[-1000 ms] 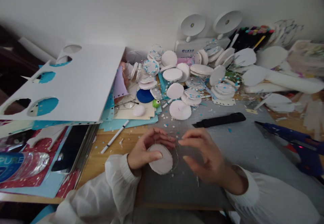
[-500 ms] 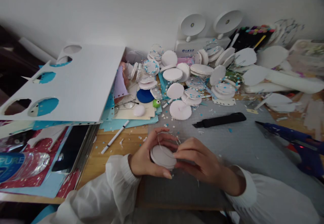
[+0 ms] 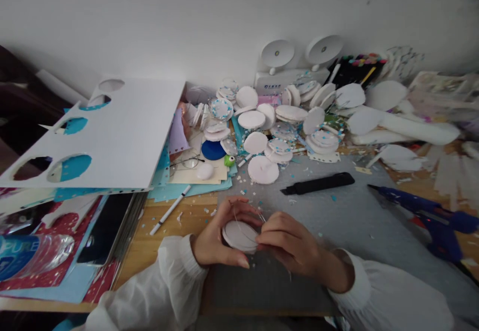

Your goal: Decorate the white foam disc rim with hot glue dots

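1. White foam disc point(image 3: 239, 235): lying nearly flat over the near edge of the grey mat point(image 3: 355, 221), face turning up toward the camera, long axis running left to right.
2. Left hand point(image 3: 215, 239): curling around the disc's left rim, thumb beneath, gripping it.
3. Right hand point(image 3: 290, 241): fingertips pinching the disc's right edge, a thin wire point(image 3: 239, 216) looping above.
4. Blue glue gun point(image 3: 426, 214): lying well apart, at right.

One glue gun point(image 3: 430, 215), perhaps thirty discs point(image 3: 263, 169).

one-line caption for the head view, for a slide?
Both hands, left hand and right hand, grip a white foam disc over a grey mat, near a blue glue gun.
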The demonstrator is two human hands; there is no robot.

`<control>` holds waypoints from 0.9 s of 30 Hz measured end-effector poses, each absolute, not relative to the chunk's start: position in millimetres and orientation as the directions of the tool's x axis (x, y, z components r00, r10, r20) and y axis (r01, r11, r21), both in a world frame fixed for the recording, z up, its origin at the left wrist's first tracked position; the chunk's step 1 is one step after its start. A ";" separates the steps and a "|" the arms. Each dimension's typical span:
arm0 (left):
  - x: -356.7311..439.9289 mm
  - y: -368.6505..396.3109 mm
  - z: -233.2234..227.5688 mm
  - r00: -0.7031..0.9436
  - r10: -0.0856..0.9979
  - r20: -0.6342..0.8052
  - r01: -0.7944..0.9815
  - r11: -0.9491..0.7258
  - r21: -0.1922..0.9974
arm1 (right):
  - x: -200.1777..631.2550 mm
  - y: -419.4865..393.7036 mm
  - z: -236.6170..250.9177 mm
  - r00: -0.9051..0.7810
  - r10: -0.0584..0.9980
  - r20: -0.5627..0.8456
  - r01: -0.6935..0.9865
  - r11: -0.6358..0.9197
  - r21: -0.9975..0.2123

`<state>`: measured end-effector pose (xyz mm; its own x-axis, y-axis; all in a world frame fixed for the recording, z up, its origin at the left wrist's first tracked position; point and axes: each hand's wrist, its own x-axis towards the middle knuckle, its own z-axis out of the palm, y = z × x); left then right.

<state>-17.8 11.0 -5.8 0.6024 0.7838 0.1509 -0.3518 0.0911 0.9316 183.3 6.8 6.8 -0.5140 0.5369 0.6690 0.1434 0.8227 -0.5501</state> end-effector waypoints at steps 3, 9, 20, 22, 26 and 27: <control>-18.2 13.4 -5.0 0.571 0.811 0.123 -0.360 0.112 0.926 | 186.5 9.0 8.0 -0.474 0.583 0.660 0.185 0.799 -0.572; -25.8 16.2 7.3 0.216 0.974 0.072 -0.332 0.004 0.943 | 214.2 28.2 19.7 -0.306 0.654 0.692 0.420 0.745 -0.518; -30.3 -41.4 28.3 -0.065 0.998 -0.013 -0.153 0.003 0.988 | 204.7 102.2 12.4 -0.506 0.645 0.573 0.557 0.751 -0.355; -33.3 -51.9 34.0 -0.029 0.999 -0.022 -0.161 0.017 0.987 | 206.4 103.6 11.9 -0.505 0.663 0.553 0.568 0.737 -0.365; -45.9 -67.0 34.5 0.063 0.998 -0.021 -0.127 0.029 0.992 | 232.4 88.5 15.9 -0.408 0.712 0.571 0.609 0.678 -0.410; -48.9 -69.4 32.3 0.083 0.996 -0.026 -0.100 0.034 0.994 | 242.8 83.1 16.3 -0.377 0.732 0.568 0.627 0.653 -0.425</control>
<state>-48.9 -69.4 32.3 0.0827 0.9962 -0.0260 -0.0999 0.0343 0.9944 242.8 83.1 16.3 -0.3769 0.7319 0.5677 0.6272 0.6527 -0.4251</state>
